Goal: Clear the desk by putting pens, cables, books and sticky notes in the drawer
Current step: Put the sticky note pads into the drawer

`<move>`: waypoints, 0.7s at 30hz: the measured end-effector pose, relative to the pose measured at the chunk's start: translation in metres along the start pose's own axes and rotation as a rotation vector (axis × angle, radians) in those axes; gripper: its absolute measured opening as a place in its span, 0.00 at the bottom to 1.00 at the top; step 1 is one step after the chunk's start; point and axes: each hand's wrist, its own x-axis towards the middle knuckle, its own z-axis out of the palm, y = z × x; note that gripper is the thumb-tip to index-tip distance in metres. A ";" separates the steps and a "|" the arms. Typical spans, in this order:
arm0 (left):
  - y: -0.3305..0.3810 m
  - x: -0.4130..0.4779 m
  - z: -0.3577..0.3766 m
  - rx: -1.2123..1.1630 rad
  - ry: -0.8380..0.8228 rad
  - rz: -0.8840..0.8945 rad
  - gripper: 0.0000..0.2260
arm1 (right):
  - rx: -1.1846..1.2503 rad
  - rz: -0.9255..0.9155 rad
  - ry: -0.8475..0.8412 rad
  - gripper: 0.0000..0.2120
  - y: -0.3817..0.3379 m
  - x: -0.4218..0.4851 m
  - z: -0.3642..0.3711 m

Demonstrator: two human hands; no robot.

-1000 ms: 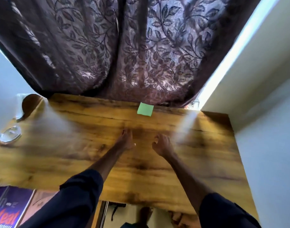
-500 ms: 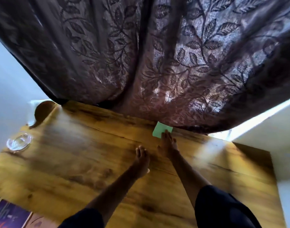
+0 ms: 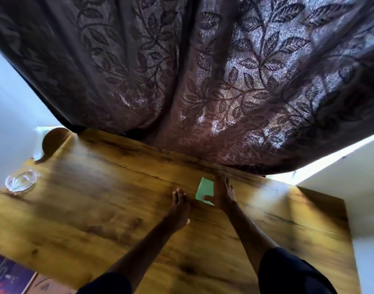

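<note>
A green sticky note pad (image 3: 205, 188) is near the back of the wooden desk (image 3: 101, 209), just in front of the curtain. My right hand (image 3: 223, 193) grips it, thumb across its near edge and fingers along its right side. My left hand (image 3: 178, 206) rests flat on the desk a little to the left of the pad, fingers straight and holding nothing. The drawer is out of view.
A dark leaf-patterned curtain (image 3: 203, 81) hangs over the desk's back edge. A clear glass dish (image 3: 20, 181) sits at the far left, with a round brown object (image 3: 52, 139) behind it. A purple book cover (image 3: 5, 276) shows below the desk's front left edge.
My right hand reached forward to the green pad, took hold of it and drew it a little toward me. My left hand slid forward slightly. The view moved closer to the curtain.
</note>
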 end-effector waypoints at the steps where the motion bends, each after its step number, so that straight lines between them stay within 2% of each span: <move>1: -0.001 -0.002 -0.002 0.011 -0.019 0.004 0.42 | 0.006 0.019 -0.014 0.50 0.001 0.000 0.000; 5: 0.005 -0.002 -0.007 0.103 -0.041 0.016 0.41 | -0.080 0.095 -0.088 0.57 0.001 -0.002 0.006; 10: 0.018 0.007 -0.013 0.104 -0.069 -0.036 0.34 | -0.095 0.177 -0.150 0.53 0.015 -0.030 0.019; 13: 0.022 0.011 -0.008 0.151 -0.043 -0.056 0.35 | -0.056 0.180 -0.093 0.45 0.026 -0.062 0.032; 17: 0.016 0.013 0.000 0.196 -0.033 -0.047 0.33 | 0.094 0.106 0.008 0.24 0.045 -0.105 0.060; 19: 0.006 0.007 0.016 0.090 0.045 -0.045 0.34 | 0.188 0.106 0.033 0.18 0.058 -0.128 0.069; 21: 0.003 -0.008 0.040 -0.070 0.139 -0.084 0.35 | 0.255 0.108 0.011 0.18 0.065 -0.160 0.066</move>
